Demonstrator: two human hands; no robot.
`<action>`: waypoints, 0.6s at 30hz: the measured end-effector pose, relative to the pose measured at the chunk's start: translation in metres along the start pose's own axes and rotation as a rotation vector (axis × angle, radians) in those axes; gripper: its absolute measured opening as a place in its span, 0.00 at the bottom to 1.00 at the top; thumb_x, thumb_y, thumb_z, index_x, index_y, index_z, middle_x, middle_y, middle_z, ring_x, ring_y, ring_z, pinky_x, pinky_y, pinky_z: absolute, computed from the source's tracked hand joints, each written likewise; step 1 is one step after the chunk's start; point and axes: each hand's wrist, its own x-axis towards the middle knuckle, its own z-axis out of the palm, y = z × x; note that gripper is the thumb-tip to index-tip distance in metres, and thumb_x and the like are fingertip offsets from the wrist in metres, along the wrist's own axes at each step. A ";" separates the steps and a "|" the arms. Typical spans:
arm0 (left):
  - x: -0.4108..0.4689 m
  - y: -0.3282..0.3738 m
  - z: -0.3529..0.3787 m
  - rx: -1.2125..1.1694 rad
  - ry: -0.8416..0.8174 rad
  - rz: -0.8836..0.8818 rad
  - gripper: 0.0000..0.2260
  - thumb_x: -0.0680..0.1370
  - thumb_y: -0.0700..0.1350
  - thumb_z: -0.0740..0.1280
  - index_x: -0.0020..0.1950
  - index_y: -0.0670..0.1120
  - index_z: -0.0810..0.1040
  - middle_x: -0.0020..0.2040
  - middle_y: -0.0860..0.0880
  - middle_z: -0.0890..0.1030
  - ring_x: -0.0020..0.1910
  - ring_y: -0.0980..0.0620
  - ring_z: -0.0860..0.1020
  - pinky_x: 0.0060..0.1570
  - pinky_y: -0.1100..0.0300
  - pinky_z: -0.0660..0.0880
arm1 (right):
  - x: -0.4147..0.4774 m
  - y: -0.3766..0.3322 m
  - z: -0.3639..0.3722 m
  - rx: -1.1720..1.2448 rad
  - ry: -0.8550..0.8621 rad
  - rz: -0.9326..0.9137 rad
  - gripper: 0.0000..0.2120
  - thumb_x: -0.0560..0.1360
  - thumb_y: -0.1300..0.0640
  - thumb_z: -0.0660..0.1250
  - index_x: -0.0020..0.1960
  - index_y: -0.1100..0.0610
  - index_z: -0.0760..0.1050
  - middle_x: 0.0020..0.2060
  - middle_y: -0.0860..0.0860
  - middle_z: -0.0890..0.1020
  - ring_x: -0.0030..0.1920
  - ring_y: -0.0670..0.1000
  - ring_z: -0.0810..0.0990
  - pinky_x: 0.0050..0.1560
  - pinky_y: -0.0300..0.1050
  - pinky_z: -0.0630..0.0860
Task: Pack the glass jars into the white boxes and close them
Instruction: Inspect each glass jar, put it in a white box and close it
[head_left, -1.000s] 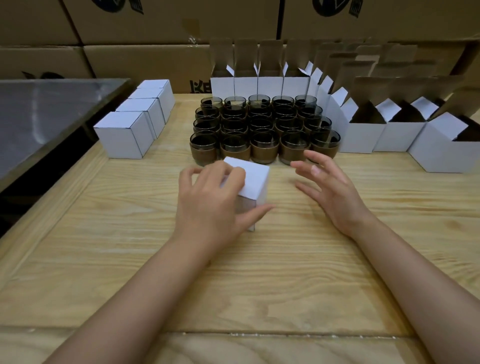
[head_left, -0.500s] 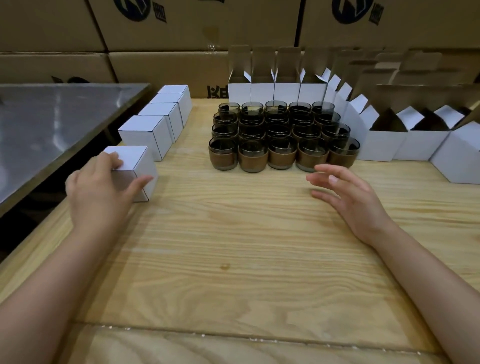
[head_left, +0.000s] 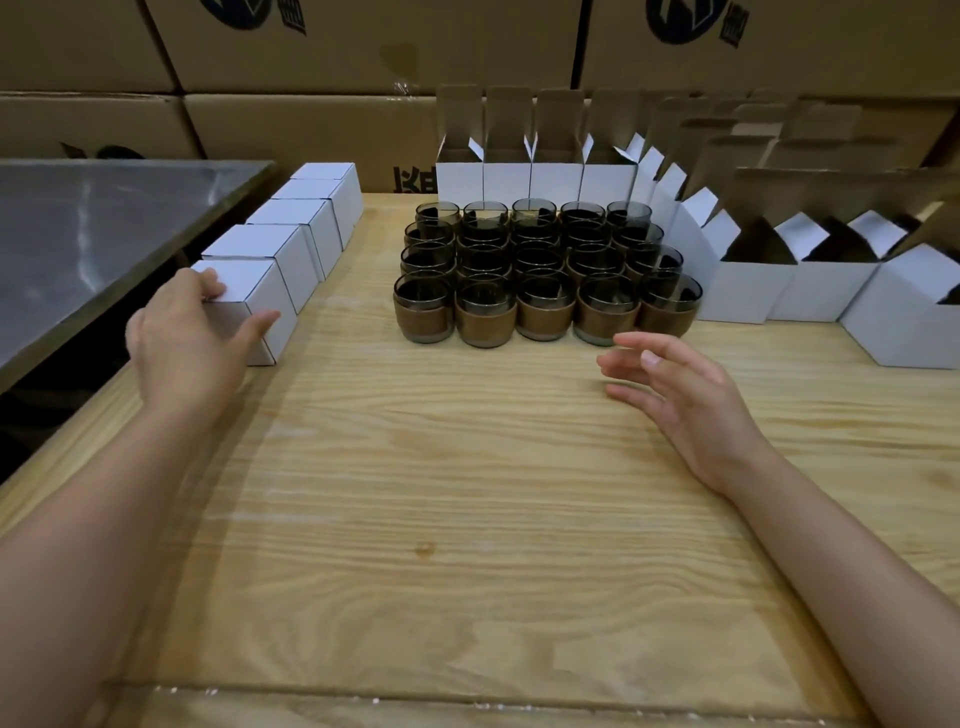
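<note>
My left hand (head_left: 187, 338) grips a closed white box (head_left: 254, 306) at the near end of a row of closed white boxes (head_left: 306, 218) along the table's left side. The box stands on the wood, touching the box behind it. Several dark glass jars (head_left: 540, 270) with brown bands stand in a block at the middle back. My right hand (head_left: 685, 400) hovers just in front of the jars' right corner, fingers relaxed and holding nothing. Open white boxes (head_left: 748, 280) with raised flaps line the back and the right.
The wooden table (head_left: 467, 493) stretches toward me. A steel surface (head_left: 93, 234) lies lower at the left, beyond the table's edge. Large brown cartons (head_left: 363, 47) form a wall behind everything.
My left hand carried the closed box from the table's middle to the left and set it at the end of the row. My right hand stayed near the front jars.
</note>
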 end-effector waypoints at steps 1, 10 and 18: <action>0.000 0.001 0.000 0.003 0.002 -0.011 0.23 0.73 0.57 0.72 0.60 0.44 0.72 0.65 0.48 0.76 0.67 0.44 0.70 0.70 0.45 0.62 | 0.000 0.000 0.000 -0.001 -0.001 0.002 0.17 0.72 0.55 0.63 0.58 0.58 0.77 0.50 0.56 0.83 0.57 0.54 0.80 0.57 0.49 0.78; -0.011 0.016 -0.001 0.212 0.001 0.069 0.32 0.72 0.59 0.72 0.67 0.40 0.67 0.71 0.41 0.66 0.77 0.45 0.55 0.73 0.45 0.41 | 0.001 0.002 0.002 -0.044 0.015 0.021 0.11 0.80 0.64 0.58 0.56 0.58 0.77 0.46 0.55 0.83 0.54 0.53 0.81 0.57 0.47 0.79; -0.102 0.143 0.028 -0.330 -0.248 0.384 0.03 0.79 0.45 0.65 0.49 0.47 0.77 0.39 0.55 0.79 0.40 0.50 0.78 0.43 0.53 0.76 | 0.001 0.002 0.005 -0.106 0.026 0.022 0.09 0.79 0.65 0.61 0.55 0.58 0.78 0.45 0.53 0.84 0.50 0.51 0.83 0.53 0.43 0.79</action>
